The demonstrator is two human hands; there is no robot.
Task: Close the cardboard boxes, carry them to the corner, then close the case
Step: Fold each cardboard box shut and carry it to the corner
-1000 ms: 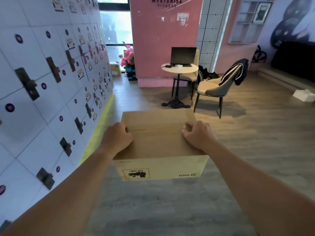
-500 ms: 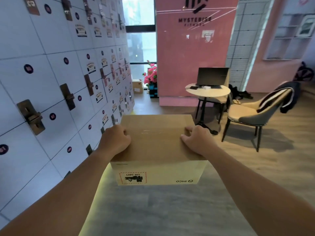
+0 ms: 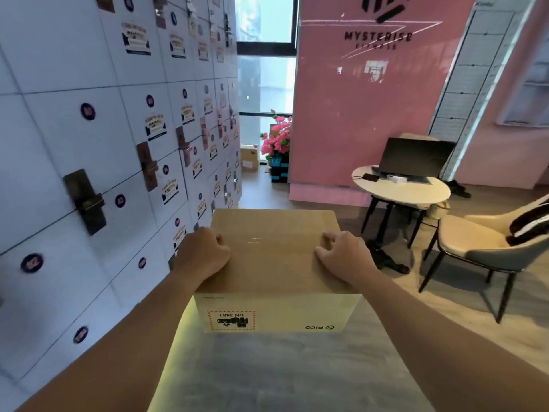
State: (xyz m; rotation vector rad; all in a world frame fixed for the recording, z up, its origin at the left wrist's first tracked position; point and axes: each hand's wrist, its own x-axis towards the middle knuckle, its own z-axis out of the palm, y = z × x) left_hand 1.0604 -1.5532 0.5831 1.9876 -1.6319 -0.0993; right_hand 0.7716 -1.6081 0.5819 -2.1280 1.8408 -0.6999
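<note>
Left hand [image 3: 203, 257] and right hand [image 3: 346, 257], fingers curled over the top side edges of a closed brown rectangular cardboard box [image 3: 274, 263], grip it above the grey floor [image 3: 282, 373]. White locker wall [image 3: 89, 173] close at left. Beyond: round white table [image 3: 401, 190] bearing a black laptop [image 3: 416, 157], beige chair [image 3: 481, 242], glossy pink wall panel [image 3: 356, 114], pink flowers [image 3: 276, 141].
</note>
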